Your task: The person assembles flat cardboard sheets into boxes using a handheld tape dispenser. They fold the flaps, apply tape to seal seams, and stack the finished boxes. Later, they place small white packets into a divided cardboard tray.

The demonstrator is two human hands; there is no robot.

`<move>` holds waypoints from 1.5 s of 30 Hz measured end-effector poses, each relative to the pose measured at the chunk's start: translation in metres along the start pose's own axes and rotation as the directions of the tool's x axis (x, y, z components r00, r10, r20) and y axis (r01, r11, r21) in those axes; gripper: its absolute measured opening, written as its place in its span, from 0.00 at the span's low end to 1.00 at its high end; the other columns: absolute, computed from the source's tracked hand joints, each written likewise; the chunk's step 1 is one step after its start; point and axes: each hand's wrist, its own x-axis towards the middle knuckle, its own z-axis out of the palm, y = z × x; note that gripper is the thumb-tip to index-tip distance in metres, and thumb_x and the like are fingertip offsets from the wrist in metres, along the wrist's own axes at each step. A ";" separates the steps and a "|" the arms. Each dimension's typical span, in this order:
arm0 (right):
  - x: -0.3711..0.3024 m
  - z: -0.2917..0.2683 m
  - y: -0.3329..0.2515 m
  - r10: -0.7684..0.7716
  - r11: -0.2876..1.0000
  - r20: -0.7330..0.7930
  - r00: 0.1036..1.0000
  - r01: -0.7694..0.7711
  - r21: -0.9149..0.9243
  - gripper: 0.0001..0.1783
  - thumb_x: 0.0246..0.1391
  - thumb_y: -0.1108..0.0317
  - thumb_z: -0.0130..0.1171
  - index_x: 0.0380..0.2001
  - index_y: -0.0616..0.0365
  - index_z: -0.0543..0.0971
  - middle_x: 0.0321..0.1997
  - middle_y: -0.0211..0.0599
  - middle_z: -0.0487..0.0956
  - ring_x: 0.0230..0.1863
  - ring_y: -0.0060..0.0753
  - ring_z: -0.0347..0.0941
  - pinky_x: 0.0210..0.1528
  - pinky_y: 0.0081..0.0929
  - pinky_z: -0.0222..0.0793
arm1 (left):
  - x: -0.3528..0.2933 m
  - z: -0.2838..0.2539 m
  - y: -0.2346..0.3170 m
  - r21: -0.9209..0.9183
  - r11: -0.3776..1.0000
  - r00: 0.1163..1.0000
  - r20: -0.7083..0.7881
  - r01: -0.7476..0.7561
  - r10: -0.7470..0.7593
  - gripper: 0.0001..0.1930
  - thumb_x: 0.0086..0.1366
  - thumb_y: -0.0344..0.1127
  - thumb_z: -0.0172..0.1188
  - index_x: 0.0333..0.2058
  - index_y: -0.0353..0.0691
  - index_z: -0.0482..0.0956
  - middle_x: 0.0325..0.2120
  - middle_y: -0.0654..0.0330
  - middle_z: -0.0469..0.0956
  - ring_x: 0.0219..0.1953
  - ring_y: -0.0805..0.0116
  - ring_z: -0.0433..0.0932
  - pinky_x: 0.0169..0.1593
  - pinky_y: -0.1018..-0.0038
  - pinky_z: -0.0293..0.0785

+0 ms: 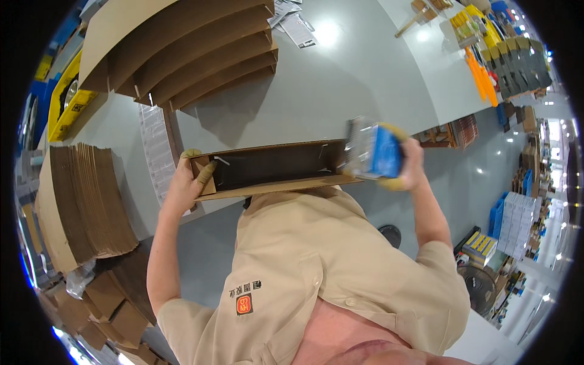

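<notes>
A long, narrow cardboard box [274, 187] lies across the near edge of the table, its open top showing a dark inside and pale marks near both ends. My left hand [196, 177], in a glove with yellowish fingers, grips the box's left end, thumb inside the wall and fingers outside. Over the box's right end, my right hand [403, 163] holds a blue and clear packaged item [372, 151] from its right side. That item is blurred, and its contents cannot be made out. It overlaps the box's right end in view.
Several open brown cartons [194, 52] stand nested at the far left of the grey table [340, 79]. Flattened cardboard [91, 204] is stacked at left, near a yellow bin [64, 100]. Paper slips [297, 29] lie at the back; orange tools [480, 76] lie far right.
</notes>
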 end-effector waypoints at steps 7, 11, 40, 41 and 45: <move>0.026 0.020 -0.003 0.111 0.994 0.411 0.905 -0.107 -0.032 0.46 0.34 0.57 0.76 0.60 0.59 0.73 0.41 0.42 0.81 0.41 0.41 0.79 0.46 0.32 0.74 | -0.002 0.029 -0.020 0.487 0.618 0.688 -0.047 -0.617 0.724 0.34 0.37 0.25 0.73 0.48 0.37 0.73 0.45 0.51 0.72 0.47 0.46 0.72 0.53 0.56 0.69; 0.026 0.015 -0.002 0.174 0.938 0.061 0.983 -0.184 0.294 0.46 0.36 0.58 0.78 0.60 0.62 0.72 0.52 0.44 0.81 0.50 0.35 0.79 0.57 0.31 0.72 | -0.015 0.016 -0.028 0.487 0.509 0.630 0.117 -0.710 0.767 0.20 0.37 0.27 0.67 0.34 0.39 0.75 0.31 0.56 0.71 0.37 0.51 0.71 0.42 0.58 0.68; 0.042 -0.004 -0.046 0.186 0.982 0.250 0.950 -0.171 -0.080 0.47 0.33 0.58 0.76 0.60 0.62 0.73 0.50 0.44 0.81 0.51 0.37 0.78 0.58 0.33 0.72 | -0.034 0.047 0.055 0.580 0.687 0.885 0.143 -0.438 0.444 0.22 0.73 0.45 0.50 0.57 0.36 0.73 0.51 0.52 0.77 0.54 0.54 0.75 0.65 0.51 0.61; 0.042 -0.007 -0.052 0.125 0.992 0.251 0.960 -0.125 -0.014 0.47 0.33 0.58 0.76 0.60 0.62 0.73 0.50 0.44 0.81 0.51 0.37 0.79 0.58 0.33 0.72 | -0.033 0.050 0.053 0.584 0.698 0.898 0.141 -0.415 0.416 0.22 0.73 0.46 0.50 0.57 0.36 0.74 0.51 0.52 0.77 0.53 0.54 0.75 0.64 0.51 0.61; 0.045 -0.002 -0.053 0.001 0.996 0.408 0.913 0.036 -0.084 0.47 0.33 0.59 0.76 0.60 0.63 0.73 0.46 0.47 0.82 0.46 0.42 0.81 0.52 0.32 0.74 | -0.026 0.064 0.045 0.572 0.738 0.929 0.134 -0.358 0.346 0.22 0.74 0.46 0.50 0.56 0.37 0.74 0.49 0.51 0.78 0.51 0.54 0.77 0.64 0.52 0.62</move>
